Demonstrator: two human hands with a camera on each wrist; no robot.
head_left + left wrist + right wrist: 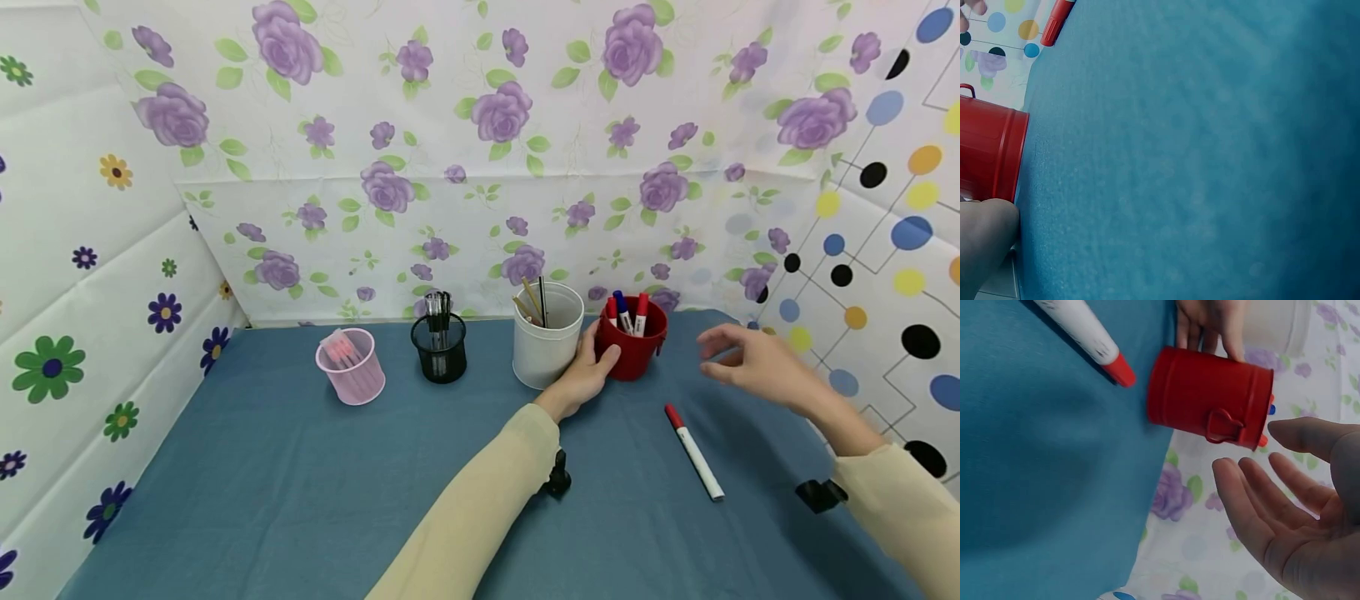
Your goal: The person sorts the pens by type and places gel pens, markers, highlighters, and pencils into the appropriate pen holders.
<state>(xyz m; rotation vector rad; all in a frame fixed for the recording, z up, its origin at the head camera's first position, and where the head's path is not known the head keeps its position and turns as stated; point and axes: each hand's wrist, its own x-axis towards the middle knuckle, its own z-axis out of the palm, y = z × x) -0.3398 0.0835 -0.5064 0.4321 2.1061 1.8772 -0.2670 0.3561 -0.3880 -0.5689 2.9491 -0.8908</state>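
Observation:
My left hand [579, 382] holds the left side of a small red bucket [632, 357], its thumb in front and its fingers partly hidden behind. Red- and blue-capped markers [640, 317] stand in the bucket. To its right, my right hand [765, 367] hovers in the air with loosely bent fingers and nothing between them. The right wrist view shows that hand [1297, 512] apart from the bucket [1204, 394]. A white marker with a red cap [697, 458] lies on the blue cloth, below and between the hands.
Left of the red bucket is a white pot [547, 342] with a few thin sticks or pencils. Farther left stand a black mesh cup [442, 362] holding dark pens and a pink cup [358, 379] with pinkish items. Patterned cloth walls [450, 125] enclose the blue-covered table [337, 492].

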